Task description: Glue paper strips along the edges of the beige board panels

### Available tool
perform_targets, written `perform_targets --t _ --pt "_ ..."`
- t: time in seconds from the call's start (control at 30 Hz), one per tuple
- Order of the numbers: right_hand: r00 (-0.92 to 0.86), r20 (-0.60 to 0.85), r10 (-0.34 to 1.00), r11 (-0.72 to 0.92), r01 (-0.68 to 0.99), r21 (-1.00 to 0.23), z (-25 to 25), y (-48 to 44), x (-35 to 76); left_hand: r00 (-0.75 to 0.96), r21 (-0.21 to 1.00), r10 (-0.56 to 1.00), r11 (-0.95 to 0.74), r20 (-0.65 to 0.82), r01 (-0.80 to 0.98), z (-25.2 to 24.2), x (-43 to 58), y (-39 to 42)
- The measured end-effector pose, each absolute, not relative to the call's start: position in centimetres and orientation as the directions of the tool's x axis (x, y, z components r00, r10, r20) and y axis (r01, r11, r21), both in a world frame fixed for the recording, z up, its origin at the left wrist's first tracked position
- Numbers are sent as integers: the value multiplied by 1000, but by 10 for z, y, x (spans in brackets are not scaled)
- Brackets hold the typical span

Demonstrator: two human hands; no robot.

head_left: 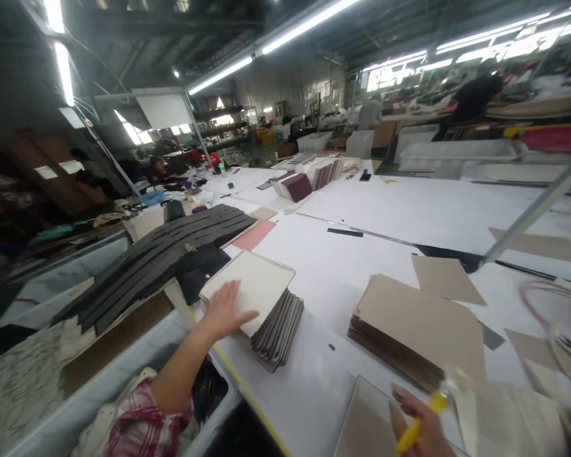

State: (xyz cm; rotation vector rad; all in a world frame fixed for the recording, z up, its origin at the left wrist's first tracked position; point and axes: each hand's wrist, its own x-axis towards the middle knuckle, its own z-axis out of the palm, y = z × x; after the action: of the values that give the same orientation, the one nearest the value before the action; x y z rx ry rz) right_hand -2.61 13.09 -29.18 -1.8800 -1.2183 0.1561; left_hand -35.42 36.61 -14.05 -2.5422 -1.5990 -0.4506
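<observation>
White worktable (pixel 323 273) under strip lights (pixel 309 26). At near left, a cream-topped panel stack (pixel 266 279) is partly covered by the left hand (pixel 224 312), laid flat and spread. At near right, a yellow-handled tool (pixel 438 402) is gripped by the right hand (pixel 427 431). Panels judged light, stiff, prone to slide; best lifted by free right edges.

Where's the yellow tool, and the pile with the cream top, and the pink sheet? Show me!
Yellow tool (pixel 438 402): head view, on its yellow handle, near the pale blurred end.
Pile with the cream top (pixel 265 287): head view, on its top face.
Pink sheet (pixel 254 236): head view, on its middle.
</observation>
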Motion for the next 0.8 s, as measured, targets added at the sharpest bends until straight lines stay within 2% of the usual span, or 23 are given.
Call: perform_targets --t 0.07,0.1,0.2,0.27,0.33,0.43,0.53,0.67,0.73,0.8 --pt "432 265 862 -46 587 -808 -264 171 -69 518 2 843 -524 143 852 -151 -352 358" --pt "375 202 905 -16 504 -863 -251 190 -90 560 -25 818 -562 129 827 -158 -348 348" --pt "343 72 937 -20 257 -966 -219 234 -141 639 -70 736 -641 225 764 -175 -339 309" --pt "397 47 917 -30 187 -982 -205 249 -160 691 -81 649 -708 318 702 -180 -341 287" --pt "406 49 913 -8 138 -990 -197 253 -165 770 -95 496 -814 402 574 -183 -346 275" --pt "458 52 887 -16 144 -989 -192 239 -155 885 -120 191 -957 424 264 -187 -340 266" --pt "498 62 865 -85 267 -960 -201 199 -132 898 -117 -35 -993 438 18 -196 -311 241" --pt "573 170 802 -134 450 -883 -248 111 -82 868 -73 -166 -986 468 -149 -239 -252 184" --pt "621 89 779 -250 438 -863 -281 64 -53 874 -18 -224 -971 432 -240 -277 -221 155" --pt "626 -9 780 -351 425 -834 -311 25 -28 901 31 -282 -950 330 -309 -316 -195 127"
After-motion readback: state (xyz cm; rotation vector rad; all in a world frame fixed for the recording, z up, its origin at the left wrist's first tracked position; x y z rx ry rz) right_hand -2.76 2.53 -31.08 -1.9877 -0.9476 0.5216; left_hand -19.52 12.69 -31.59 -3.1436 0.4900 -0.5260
